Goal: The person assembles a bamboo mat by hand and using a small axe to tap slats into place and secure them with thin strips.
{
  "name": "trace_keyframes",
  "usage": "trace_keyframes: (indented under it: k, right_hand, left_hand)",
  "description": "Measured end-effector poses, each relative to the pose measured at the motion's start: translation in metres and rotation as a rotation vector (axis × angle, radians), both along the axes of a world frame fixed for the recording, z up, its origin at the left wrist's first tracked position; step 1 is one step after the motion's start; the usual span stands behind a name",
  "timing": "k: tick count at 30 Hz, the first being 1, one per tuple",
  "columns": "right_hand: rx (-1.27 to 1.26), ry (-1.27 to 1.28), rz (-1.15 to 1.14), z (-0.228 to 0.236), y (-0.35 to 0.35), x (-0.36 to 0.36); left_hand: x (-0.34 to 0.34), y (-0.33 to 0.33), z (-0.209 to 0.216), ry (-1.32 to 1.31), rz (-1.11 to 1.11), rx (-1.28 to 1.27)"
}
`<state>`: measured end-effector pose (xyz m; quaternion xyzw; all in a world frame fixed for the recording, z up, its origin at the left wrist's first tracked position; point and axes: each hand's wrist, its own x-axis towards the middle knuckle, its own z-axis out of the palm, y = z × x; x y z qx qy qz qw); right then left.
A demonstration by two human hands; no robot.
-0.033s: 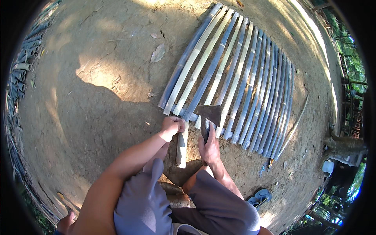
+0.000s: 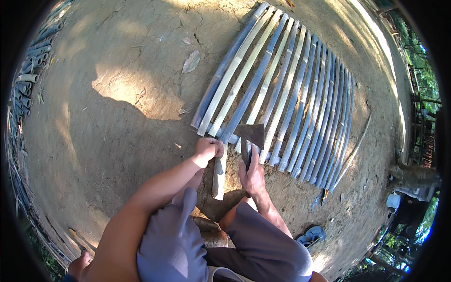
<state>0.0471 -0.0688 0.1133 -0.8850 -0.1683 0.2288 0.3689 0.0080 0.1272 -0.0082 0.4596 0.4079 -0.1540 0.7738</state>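
A slatted frame of bamboo strips (image 2: 250,89) lies on the dirt ground in front of me, with a bamboo crosspiece (image 2: 272,160) under the near ends of the strips. My left hand (image 2: 208,150) is closed in a pinch at the near end of one grey strip, and whatever sits between the fingertips is too small to make out. Just right of it, my right hand (image 2: 253,176) grips the short handle of a hatchet (image 2: 252,135). Its wide, dark, wedge-shaped head is over the strips' near ends. Below my left hand, a pale wooden piece (image 2: 219,181) sticks out toward me.
Cut bamboo poles (image 2: 28,89) are piled at the far left. A thin curved bamboo strip (image 2: 354,150) lies right of the frame. Dark sandals (image 2: 312,235) rest on the ground near my right knee. A dry leaf (image 2: 191,61) lies left of the frame.
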Motion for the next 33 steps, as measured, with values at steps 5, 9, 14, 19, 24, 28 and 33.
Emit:
trace_keyframes:
  k: [5,9,14,19,24,28,33]
  right_hand:
    - [-0.087,-0.04,0.056,-0.015,-0.003,0.0]
    - [-0.079,-0.084,0.017,0.004,0.011,-0.001]
    - [0.016,-0.38,0.073,-0.044,-0.007,-0.013]
    - [-0.145,-0.094,0.142,-0.03,0.011,0.001]
    - [0.182,-0.44,0.008,-0.002,0.017,-0.003]
    - [-0.066,-0.396,0.149,-0.026,0.008,-0.007]
    - [0.009,-0.234,0.077,-0.006,0.019,0.01]
  left_hand:
    - [0.015,-0.006,0.019,0.119,-0.034,0.09]
    - [0.006,0.002,0.007,0.045,-0.049,0.042]
    - [0.013,-0.002,0.006,0.107,-0.035,0.081]
    - [0.013,-0.006,0.01,0.157,-0.017,0.115]
    - [0.014,-0.003,0.002,0.135,-0.01,0.118]
    - [0.014,-0.004,0.006,0.123,-0.019,0.096]
    - [0.015,-0.006,0.014,0.159,-0.043,0.147]
